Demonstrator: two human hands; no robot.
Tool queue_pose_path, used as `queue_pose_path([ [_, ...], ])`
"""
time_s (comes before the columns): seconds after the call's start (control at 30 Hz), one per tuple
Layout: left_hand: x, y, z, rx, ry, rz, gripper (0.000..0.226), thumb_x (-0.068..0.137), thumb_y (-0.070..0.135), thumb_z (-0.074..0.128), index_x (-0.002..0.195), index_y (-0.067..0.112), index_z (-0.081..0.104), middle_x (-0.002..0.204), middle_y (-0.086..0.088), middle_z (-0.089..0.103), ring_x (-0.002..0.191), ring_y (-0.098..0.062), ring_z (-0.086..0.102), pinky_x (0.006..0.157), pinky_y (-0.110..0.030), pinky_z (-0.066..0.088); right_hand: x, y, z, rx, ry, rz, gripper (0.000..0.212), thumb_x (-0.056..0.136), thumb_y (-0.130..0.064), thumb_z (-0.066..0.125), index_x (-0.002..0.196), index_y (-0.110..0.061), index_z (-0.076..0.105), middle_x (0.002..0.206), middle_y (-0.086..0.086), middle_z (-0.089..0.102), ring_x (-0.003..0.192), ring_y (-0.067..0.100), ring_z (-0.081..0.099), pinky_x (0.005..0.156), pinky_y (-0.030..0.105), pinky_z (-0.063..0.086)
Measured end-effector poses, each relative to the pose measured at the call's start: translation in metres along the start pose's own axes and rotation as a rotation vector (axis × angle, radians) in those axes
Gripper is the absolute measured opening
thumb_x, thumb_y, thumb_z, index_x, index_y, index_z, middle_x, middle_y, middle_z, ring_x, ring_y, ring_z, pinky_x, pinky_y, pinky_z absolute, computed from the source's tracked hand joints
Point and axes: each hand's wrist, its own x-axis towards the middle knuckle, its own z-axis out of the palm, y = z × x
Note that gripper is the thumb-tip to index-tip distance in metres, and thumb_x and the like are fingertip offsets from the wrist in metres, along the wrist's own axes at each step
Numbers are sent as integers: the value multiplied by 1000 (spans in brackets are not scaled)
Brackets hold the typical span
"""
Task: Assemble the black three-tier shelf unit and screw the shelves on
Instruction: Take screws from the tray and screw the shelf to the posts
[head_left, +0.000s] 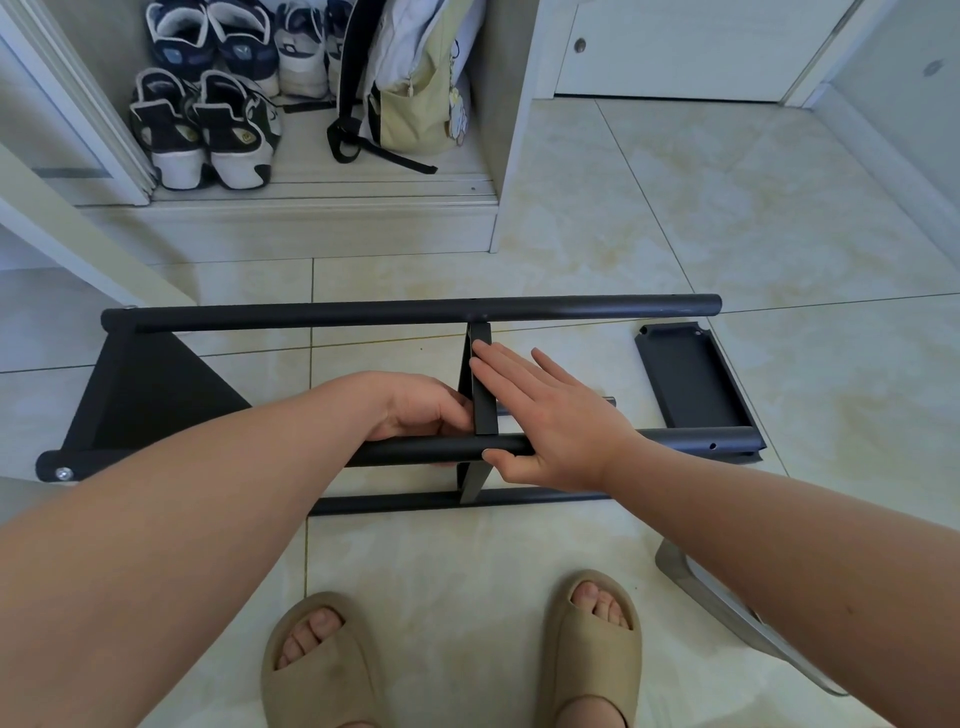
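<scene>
The shelf unit (395, 312) lies on its side on the tiled floor (779, 260), across the middle of the frame. One triangular shelf (150, 395) is already fixed at the left end, with a screw head (63, 473) showing at its near corner. The third shelf (691, 374) lies loose at the right, just beyond the free tube ends.

The main risk is the middle shelf (482, 395), which stands edge-on between the far tube and the near tube (649, 444) and seems held only by the hands. I see no screw in it. If either hand eases off, it could tip or slide along the tubes, and its holes would drift from those in the tubes. The right ends of the tubes are untied, so they may splay or roll and let the shelf drop out. A screw driven in with the shelf crooked could bind.

The left hand (421, 410) reaches in from the lower left, knuckles up. Its fingers curl in and grip the shelf's left side just above the near tube. Whether they also hold a screw is hidden. The right hand (556, 415) comes from the right with fingers straight and slightly spread, laid flat against the shelf's right side, and its thumb rests on the near tube.
</scene>
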Motion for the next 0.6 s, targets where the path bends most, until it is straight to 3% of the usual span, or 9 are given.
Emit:
queue_pose_path([
  [0.1,-2,0,-3,10,-45,-34,22,96,0,49,91,15,66,75,-1,68,65,-10,63,69,-26,52,0,0,0,-1,-2,0,91,89,-66,30,162,-13,15,169,0,4,156,15,5,127,39,4],
  [0.27,-3,0,1,77,18,35,22,92,-8,48,93,9,62,75,-4,66,63,-13,63,60,-23,50,0,0,0,3,1,1,91,89,-66,30,161,-12,15,169,1,5,156,16,5,127,38,3],
  [0.43,-3,-2,4,53,58,86,26,90,-14,45,103,2,61,100,-17,63,92,-29,60,90,-36,46,0,1,0,-5,-6,0,91,89,-66,29,162,-13,14,170,0,3,156,15,4,127,39,4],
  [0.6,0,-1,1,4,57,-8,15,96,10,53,104,9,65,90,-7,67,79,-18,63,78,-33,52,0,1,0,-6,-13,1,90,90,-65,32,162,-13,13,170,0,2,156,15,3,128,39,4],
])
